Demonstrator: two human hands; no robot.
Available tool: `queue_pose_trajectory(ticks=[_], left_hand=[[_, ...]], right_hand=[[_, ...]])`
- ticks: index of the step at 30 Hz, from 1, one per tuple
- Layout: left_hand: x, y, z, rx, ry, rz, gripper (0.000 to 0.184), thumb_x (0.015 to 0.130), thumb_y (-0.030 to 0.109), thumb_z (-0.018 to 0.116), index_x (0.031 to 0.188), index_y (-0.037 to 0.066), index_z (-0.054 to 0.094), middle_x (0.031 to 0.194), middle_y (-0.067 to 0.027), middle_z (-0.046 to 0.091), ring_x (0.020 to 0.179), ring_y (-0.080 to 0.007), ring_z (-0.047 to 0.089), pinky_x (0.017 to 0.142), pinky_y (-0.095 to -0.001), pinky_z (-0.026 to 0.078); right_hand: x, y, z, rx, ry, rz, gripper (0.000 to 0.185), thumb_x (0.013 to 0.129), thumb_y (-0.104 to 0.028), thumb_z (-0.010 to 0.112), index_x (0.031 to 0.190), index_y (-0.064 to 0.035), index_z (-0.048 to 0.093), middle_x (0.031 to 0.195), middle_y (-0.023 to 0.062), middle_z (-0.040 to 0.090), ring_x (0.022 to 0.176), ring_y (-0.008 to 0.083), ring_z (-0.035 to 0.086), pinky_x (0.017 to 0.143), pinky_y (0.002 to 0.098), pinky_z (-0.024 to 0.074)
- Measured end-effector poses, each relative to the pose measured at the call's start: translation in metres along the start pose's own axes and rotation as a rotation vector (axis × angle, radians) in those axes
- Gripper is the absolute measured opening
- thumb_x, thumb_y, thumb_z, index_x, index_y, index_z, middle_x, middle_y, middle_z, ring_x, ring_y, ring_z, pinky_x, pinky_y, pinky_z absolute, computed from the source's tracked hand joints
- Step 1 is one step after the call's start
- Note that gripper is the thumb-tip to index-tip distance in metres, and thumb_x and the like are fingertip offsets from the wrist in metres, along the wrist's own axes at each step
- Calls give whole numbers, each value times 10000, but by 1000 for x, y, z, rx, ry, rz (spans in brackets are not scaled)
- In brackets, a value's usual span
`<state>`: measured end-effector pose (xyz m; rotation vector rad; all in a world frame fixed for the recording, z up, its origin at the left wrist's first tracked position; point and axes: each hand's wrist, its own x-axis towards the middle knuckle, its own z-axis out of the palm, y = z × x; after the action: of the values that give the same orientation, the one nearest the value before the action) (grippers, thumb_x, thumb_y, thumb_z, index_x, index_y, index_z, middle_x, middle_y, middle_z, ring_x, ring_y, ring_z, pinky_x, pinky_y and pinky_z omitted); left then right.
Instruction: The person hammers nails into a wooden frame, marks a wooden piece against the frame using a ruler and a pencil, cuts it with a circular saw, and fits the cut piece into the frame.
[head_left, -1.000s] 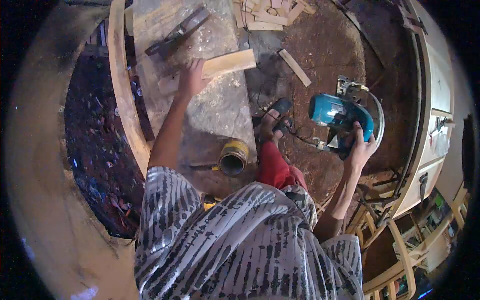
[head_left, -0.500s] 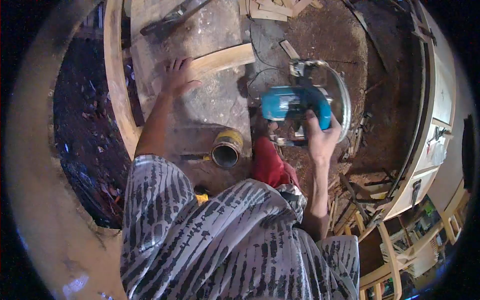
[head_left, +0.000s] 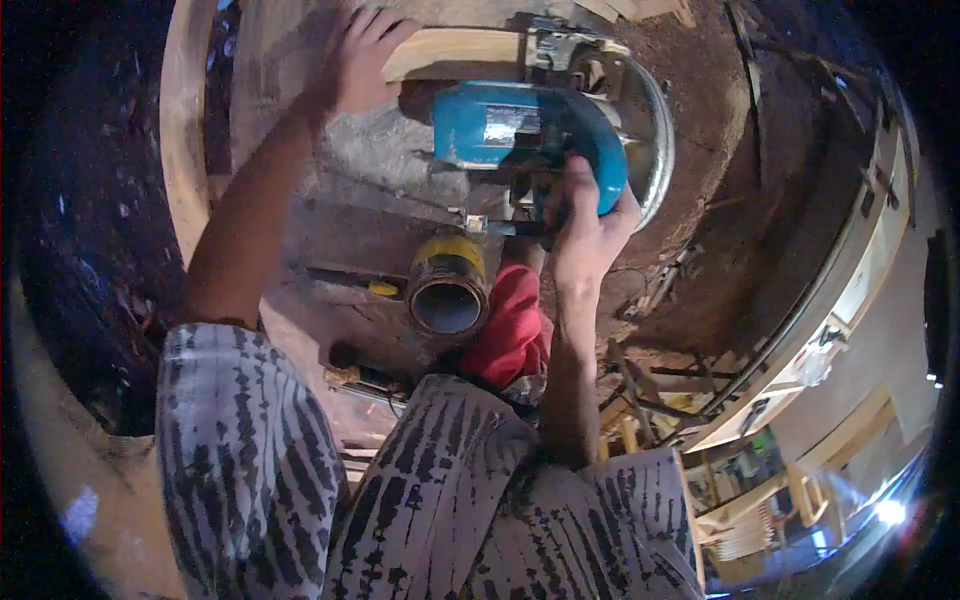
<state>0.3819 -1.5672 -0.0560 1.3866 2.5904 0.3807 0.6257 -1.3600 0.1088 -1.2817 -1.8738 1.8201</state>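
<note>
My right hand (head_left: pixel 590 225) is wrapped round the handle of a teal circular saw (head_left: pixel 500 125). The saw's metal base plate and round guard face right, and its front end rests at the right end of a pale, slightly curved wooden board (head_left: pixel 455 52). My left hand (head_left: pixel 370 65) grips the left end of that board, holding it against the worn workbench (head_left: pixel 370 150). Nearer to me a tin can (head_left: pixel 447 290) with a yellow band stands beside the saw, its dark mouth facing up. The saw blade is hidden.
A long wooden plank (head_left: pixel 185 130) runs along the left side. Below the can lies a yellow-and-black tool (head_left: pixel 380 289). My leg in red cloth (head_left: pixel 510 325) is under the saw. Sawdust and scraps cover the floor (head_left: pixel 710 130); pale wooden furniture parts (head_left: pixel 740 520) stand at lower right.
The circular saw has moved left and forward in my right hand, from beside the bench to the board's right end. My left hand has closed round the board's left end. The view has shifted.
</note>
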Motion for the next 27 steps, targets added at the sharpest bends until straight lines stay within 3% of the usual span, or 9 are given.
queue_pose_trajectory(ticks=[2, 3, 5, 6, 9, 14, 22, 25, 27], left_hand=[[-3, 8, -10, 64, -71, -4, 863, 726, 450, 870, 1429, 67, 546, 1474, -168, 480, 1473, -420, 302, 1211, -570, 246], [-2, 13, -18, 52, -67, -25, 863, 726, 450, 870, 1429, 67, 546, 1474, -168, 480, 1473, -420, 302, 1211, -570, 246], [-2, 23, -29, 113, -1, -33, 838, 695, 358, 868, 1418, 103, 530, 1428, -147, 476, 1427, -415, 343, 1182, -562, 260], [-7, 21, -24, 98, 0, -48, 838, 695, 358, 868, 1418, 103, 530, 1428, -147, 476, 1427, -415, 343, 1182, -562, 260], [-10, 23, -27, 45, 75, -50, 833, 686, 295, 854, 1426, 111, 520, 1421, -137, 483, 1396, -396, 373, 1172, -550, 260], [-10, 29, -44, 49, -100, -68, 838, 679, 209, 822, 1447, 107, 503, 1452, -151, 473, 1425, -391, 355, 1194, -560, 241], [-11, 27, -39, 68, -103, -48, 815, 730, 157, 787, 1482, 98, 476, 1525, -162, 429, 1459, -394, 334, 1215, -570, 225], [-6, 34, -52, 41, -173, -81, 822, 726, 156, 786, 1485, 98, 475, 1520, -158, 440, 1465, -386, 330, 1220, -558, 227], [-7, 33, -52, 20, -207, -94, 822, 725, 152, 783, 1486, 98, 476, 1513, -153, 453, 1467, -379, 330, 1223, -551, 228]], right_hand=[[-2, 6, 4, 91, -31, 6, 321, 1018, -319, 641, 982, -2, 677, 760, -37, 583, 694, 62, 467, 608, 250, 378], [0, 9, 6, 73, -48, 6, 321, 1018, -319, 641, 982, -2, 677, 760, -37, 583, 694, 62, 467, 608, 250, 378], [1, 14, 10, 64, -50, -94, 529, 1040, -482, 493, 1066, 23, 648, 624, 39, 568, 500, 115, 507, 457, 262, 371], [-4, 5, 17, 57, -35, 11, 587, 1032, -526, 459, 1068, 32, 641, 625, 47, 565, 489, 126, 496, 459, 264, 373], [-1, 9, 18, 73, -18, -24, 575, 1017, -519, 496, 1075, 36, 635, 653, 51, 576, 502, 133, 499, 464, 269, 379], [-1, 12, 24, 113, -5, -28, 557, 1016, -504, 505, 1082, 34, 634, 681, 54, 574, 549, 138, 508, 486, 283, 393], [-4, 10, 29, 97, -9, -33, 530, 1027, -489, 483, 1080, 17, 629, 707, 59, 571, 573, 143, 513, 500, 296, 400], [-8, 1, 33, 163, -43, 33, 494, 1034, -443, 508, 1056, 20, 678, 782, 51, 649, 626, 125, 546, 552, 271, 404], [-9, 1, 37, 197, 2, 25, 461, 1036, -442, 500, 929, -14, 635, 675, 36, 587, 517, 123, 482, 466, 279, 335]])
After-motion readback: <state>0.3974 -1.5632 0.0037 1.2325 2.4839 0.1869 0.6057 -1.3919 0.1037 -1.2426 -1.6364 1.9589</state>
